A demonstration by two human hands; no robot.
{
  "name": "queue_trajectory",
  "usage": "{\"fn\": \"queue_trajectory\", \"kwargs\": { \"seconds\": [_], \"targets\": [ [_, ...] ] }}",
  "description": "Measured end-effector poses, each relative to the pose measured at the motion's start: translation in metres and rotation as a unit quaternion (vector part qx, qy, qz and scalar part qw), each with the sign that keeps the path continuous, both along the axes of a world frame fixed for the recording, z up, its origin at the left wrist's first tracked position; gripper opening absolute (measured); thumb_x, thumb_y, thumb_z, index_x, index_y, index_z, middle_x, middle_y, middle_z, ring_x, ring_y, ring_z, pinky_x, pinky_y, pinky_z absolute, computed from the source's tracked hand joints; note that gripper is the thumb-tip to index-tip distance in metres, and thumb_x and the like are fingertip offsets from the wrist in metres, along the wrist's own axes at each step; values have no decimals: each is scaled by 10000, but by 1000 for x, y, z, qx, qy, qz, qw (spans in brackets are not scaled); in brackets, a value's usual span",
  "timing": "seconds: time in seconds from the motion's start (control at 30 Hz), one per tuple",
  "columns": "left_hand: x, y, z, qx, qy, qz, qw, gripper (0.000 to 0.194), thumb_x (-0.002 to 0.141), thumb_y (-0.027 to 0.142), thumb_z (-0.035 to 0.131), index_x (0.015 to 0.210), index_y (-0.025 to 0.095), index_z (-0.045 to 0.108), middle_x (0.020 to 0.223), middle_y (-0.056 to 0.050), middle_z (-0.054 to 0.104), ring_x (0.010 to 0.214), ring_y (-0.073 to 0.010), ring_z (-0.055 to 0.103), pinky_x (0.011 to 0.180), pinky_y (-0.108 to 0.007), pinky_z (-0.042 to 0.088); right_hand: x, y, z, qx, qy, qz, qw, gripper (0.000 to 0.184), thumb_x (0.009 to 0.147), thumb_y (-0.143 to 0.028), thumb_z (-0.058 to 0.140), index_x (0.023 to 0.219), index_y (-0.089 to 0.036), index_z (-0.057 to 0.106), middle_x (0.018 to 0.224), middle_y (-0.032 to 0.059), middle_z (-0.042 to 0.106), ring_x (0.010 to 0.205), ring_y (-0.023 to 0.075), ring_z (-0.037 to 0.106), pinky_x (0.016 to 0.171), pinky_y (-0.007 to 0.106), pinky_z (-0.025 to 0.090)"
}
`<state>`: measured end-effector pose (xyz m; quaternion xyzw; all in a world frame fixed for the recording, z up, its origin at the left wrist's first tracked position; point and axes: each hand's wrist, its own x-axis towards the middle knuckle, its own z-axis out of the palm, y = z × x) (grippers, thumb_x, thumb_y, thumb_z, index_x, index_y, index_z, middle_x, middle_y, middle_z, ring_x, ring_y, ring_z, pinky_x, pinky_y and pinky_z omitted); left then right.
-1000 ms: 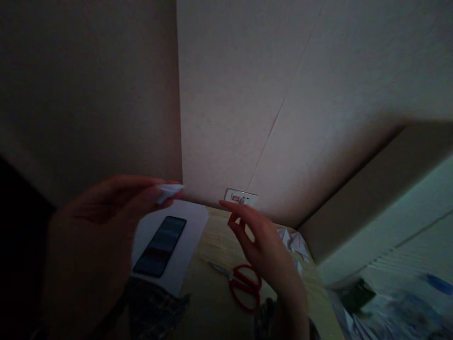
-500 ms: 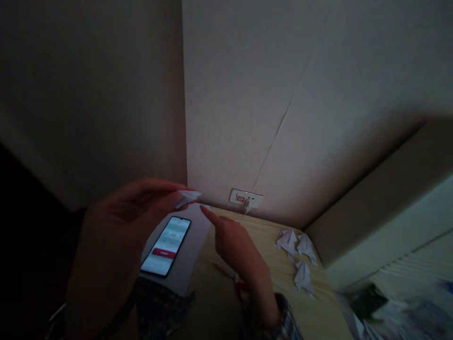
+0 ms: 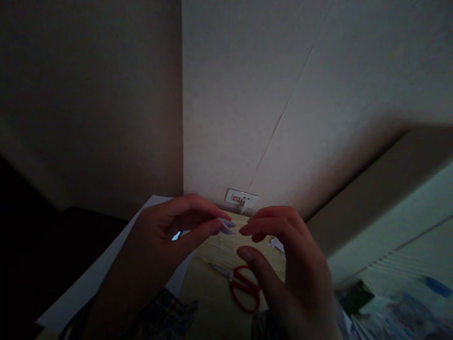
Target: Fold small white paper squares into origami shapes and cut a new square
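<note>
Between the thumb and fingers of my left hand is a small folded piece of white paper, its pointed layers facing right. My right hand is close by on the right, thumb and fingers apart with nothing between them. It does not touch the paper. Below the hands, red-handled scissors lie on the wooden tabletop, blades toward the upper left. A white sheet lies under my left arm. Only a bit of the lit phone shows behind my left hand.
A wall socket with a plug in it is just beyond the table's far edge. Part of a folded paper piece shows behind my right hand. Blurred clutter, including a dark green item, is at the lower right.
My left hand has moved right and down with the folded paper, covering most of the phone. The right hand has shifted right and spread its fingers, uncovering the scissors and hiding most paper pieces.
</note>
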<state>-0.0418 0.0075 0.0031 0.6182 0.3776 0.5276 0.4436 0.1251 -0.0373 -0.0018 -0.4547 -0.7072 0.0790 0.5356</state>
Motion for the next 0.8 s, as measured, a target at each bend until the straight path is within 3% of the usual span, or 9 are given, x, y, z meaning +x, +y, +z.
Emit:
{"fn": "queue_trajectory", "kwargs": {
  "seconds": [0.3, 0.53, 0.8],
  "targets": [
    [7, -7, 1, 5, -62, -15, 998, 207, 744, 133, 771, 728, 338, 799, 739, 100, 789, 698, -67, 738, 656, -41, 536, -9, 2, -2, 36, 2, -25, 999, 92, 851, -147, 680, 855, -228, 637, 895, -36, 627, 817, 84, 619, 718, 149, 522],
    [10, -9, 1, -25, -107, -38, 993, 243, 728, 104, 775, 704, 345, 798, 717, 91, 792, 689, -99, 758, 675, -105, 586, -12, -1, -5, 94, -20, -59, 994, 158, 857, -76, 619, 892, -231, 632, 929, -17, 605, 855, 100, 619, 735, 179, 525],
    [8, -10, 0, -22, -135, -53, 989, 293, 722, 65, 757, 688, 353, 793, 713, 79, 795, 671, -118, 764, 653, -136, 606, -9, -5, -7, 122, -44, -47, 990, 190, 873, -84, 606, 976, -243, 621, 981, 2, 613, 874, 125, 629, 736, 236, 523]
  ]
}}
